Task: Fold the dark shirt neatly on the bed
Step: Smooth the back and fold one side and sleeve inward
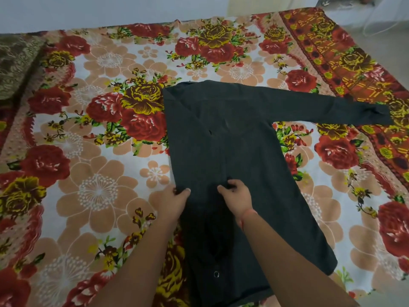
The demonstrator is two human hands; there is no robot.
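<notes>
The shirt (223,138) lies flat near the middle of the bed (97,191), collar end away from the person. Its left side looks already turned in to a straight edge, while the right sleeve (332,107) stretches out across the sheet. The left grip (176,197) pinches the shirt's left edge, fingers curled over the cloth. The right grip (235,193), just beside it, clenches a small bunch of fabric near the shirt's midline. The step in hand seems to be setting the folded-in flap or sleeve straight down the body. To do it well, I would draw the pinched cloth taut toward the hem, lay it parallel to the left edge, and smooth the dark puckers below the grips before letting go. The right side calls for the same: sleeve in first, then the flank, so both edges match before the length is folded.
</notes>
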